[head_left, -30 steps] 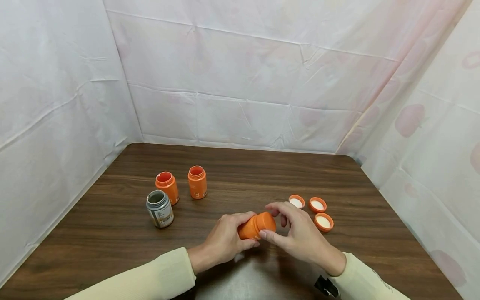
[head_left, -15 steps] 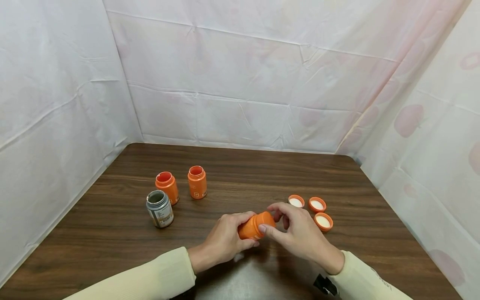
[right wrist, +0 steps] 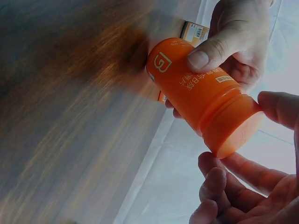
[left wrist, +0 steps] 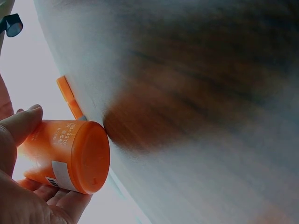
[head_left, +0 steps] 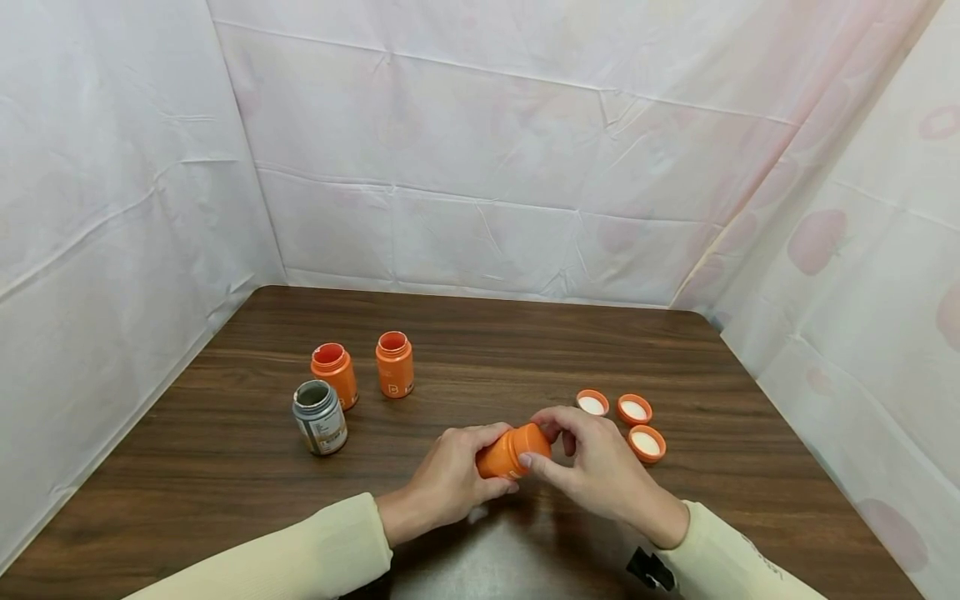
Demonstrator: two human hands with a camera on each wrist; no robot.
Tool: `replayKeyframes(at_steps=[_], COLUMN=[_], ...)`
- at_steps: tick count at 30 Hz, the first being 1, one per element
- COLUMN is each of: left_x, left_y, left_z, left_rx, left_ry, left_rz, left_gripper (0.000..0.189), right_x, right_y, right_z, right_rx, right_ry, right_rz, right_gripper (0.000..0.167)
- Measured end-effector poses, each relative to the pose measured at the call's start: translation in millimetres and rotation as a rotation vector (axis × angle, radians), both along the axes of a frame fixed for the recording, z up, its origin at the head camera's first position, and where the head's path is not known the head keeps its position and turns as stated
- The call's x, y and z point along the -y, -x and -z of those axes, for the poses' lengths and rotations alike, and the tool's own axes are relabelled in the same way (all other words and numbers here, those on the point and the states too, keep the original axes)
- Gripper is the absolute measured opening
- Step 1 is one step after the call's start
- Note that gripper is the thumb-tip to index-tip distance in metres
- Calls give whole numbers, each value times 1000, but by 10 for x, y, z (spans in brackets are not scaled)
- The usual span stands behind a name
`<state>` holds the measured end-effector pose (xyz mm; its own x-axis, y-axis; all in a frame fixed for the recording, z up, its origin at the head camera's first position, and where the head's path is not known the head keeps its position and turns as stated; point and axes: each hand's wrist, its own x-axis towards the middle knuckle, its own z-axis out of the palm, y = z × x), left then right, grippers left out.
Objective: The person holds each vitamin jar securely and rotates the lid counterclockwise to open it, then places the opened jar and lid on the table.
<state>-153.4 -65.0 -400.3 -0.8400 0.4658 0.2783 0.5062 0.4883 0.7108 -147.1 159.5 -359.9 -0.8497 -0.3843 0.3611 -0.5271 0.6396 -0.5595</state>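
My left hand (head_left: 442,475) grips the body of an orange pill bottle (head_left: 497,459), which is tilted with its capped end toward the right. The orange screw cap (head_left: 534,442) is on the bottle's mouth. Thumb and fingers of my right hand (head_left: 603,471) pinch the cap's rim from opposite sides, as the right wrist view shows, where the cap (right wrist: 236,128) faces that hand. White lettering and a label show on the bottle (left wrist: 60,144) in the left wrist view, its round base facing the camera.
Uncapped bottles stand upright at the left: one grey (head_left: 320,421), and two orange, one behind it (head_left: 335,375) and one farther right (head_left: 394,367). Beyond my right hand lie three upturned caps with white insides (head_left: 593,403), (head_left: 635,409), (head_left: 647,444). White sheets (head_left: 480,167) enclose the wooden table (head_left: 487,325).
My right fingers and thumb have shifted slightly around the cap, with the thumb's position on the rim changing. My left hand and the bottle have stayed in nearly the same place.
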Motion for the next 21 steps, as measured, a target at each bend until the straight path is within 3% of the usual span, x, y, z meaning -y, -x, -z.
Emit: replayKeyframes(at_steps=[15, 21], left_x=[0, -2], left_y=[-1, 0], left_z=[1, 2], left_rx=[-23, -25], left_ry=[2, -1], left_rz=[-5, 2], left_gripper=[48, 49], right_x=[-57, -57], right_y=[16, 22], right_z=[-7, -13], right_rx=[-122, -114], right_ry=[26, 48], right_rz=[-196, -259], right_gripper=[54, 61])
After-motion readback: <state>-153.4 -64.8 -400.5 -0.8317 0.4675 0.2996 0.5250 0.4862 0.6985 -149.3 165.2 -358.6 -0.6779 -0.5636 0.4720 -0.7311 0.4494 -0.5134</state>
